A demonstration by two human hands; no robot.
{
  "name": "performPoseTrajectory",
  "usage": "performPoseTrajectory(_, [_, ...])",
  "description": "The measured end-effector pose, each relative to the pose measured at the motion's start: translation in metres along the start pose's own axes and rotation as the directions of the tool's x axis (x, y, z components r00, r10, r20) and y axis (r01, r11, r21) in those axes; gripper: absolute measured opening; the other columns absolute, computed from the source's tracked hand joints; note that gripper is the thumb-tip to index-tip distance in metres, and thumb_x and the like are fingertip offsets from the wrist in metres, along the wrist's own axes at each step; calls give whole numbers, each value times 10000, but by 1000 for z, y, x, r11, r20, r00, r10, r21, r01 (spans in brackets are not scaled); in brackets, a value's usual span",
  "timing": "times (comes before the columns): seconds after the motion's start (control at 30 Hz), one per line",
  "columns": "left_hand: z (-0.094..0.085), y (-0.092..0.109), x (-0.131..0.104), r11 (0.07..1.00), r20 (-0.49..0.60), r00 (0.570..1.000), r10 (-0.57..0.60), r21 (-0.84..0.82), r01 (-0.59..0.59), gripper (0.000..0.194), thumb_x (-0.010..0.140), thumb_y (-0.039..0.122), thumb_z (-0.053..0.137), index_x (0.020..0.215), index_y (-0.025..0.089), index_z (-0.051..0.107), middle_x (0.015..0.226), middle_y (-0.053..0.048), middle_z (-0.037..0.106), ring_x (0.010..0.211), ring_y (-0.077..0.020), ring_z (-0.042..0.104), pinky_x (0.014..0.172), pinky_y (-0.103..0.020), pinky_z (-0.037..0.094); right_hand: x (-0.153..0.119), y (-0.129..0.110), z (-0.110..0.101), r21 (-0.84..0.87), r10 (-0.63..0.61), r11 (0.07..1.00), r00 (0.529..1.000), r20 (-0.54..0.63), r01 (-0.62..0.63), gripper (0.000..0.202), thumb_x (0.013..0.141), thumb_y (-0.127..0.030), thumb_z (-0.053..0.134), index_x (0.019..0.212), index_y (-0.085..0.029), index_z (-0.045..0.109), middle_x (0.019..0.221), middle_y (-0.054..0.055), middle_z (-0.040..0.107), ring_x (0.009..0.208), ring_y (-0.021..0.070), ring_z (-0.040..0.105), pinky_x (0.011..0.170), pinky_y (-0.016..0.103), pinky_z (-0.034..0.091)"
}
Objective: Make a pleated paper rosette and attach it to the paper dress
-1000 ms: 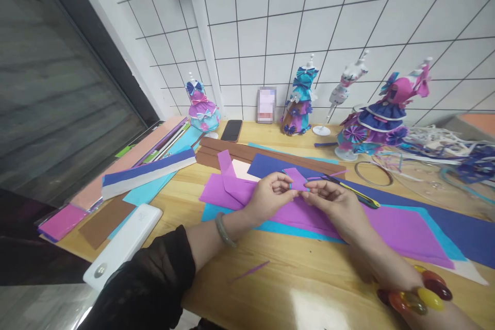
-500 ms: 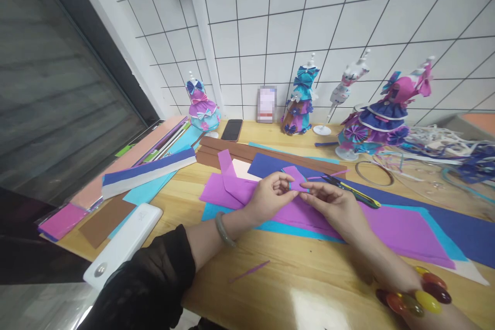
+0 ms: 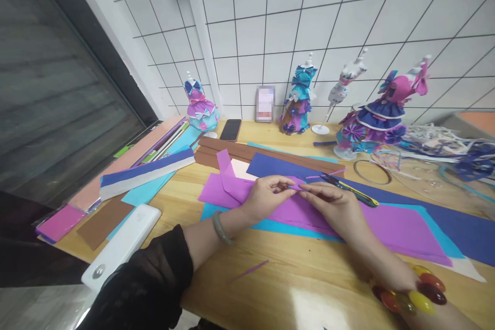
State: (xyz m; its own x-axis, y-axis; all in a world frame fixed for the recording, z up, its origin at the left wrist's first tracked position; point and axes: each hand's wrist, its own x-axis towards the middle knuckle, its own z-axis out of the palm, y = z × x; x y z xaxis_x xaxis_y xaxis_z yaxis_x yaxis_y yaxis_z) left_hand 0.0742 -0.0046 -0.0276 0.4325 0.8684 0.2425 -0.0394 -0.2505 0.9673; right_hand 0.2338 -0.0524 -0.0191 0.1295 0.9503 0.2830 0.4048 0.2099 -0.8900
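Between the fingertips of both hands is a small purple crepe paper piece (image 3: 297,187) with a bit of blue at its edge, seen nearly edge-on. My left hand (image 3: 266,198) pinches its left end. At the right end, my right hand (image 3: 335,209) grips it between thumb and fingers. Beneath the hands lie large purple sheets (image 3: 402,229) over a light blue sheet (image 3: 301,229). A dark blue sheet (image 3: 278,166) is just behind. Near my right hand rests a black tool with yellow edging (image 3: 353,191), its kind unclear.
Dress forms in paper dresses, such as the left one (image 3: 201,108) and the right one (image 3: 386,108), stand by the wall near a bare form (image 3: 346,85). A phone (image 3: 231,130) lies at the back. A white device (image 3: 121,245) is at left; a purple strip (image 3: 249,270) lies in front.
The small purple piece stood up and showed its face before; now it is tipped or folded down to a thin sliver between my fingers. Both hands stay in nearly the same place.
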Motion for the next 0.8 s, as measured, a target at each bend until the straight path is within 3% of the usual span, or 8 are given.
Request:
performPoseTrajectory(0.2, [-4,6,0,969,8,994,110,223,-109,233,729,313,581,896,174,665,823,-58,649,701,-125,542,650,-251,438,1,5,-1,-21,-48,999,999,24,48,181,688,-320,636,839,-247,703,854,42,687,798,211,609,760,385,470])
performPoseTrajectory(0.8, [-7,7,1,901,60,958,279,330,-283,159,763,277,547,795,184,671,776,-56,653,729,-136,571,703,-274,456,1,3,-2,-98,-97,990,995,10,98,128,695,-314,614,769,-266,706,801,30,688,757,209,614,736,387,476])
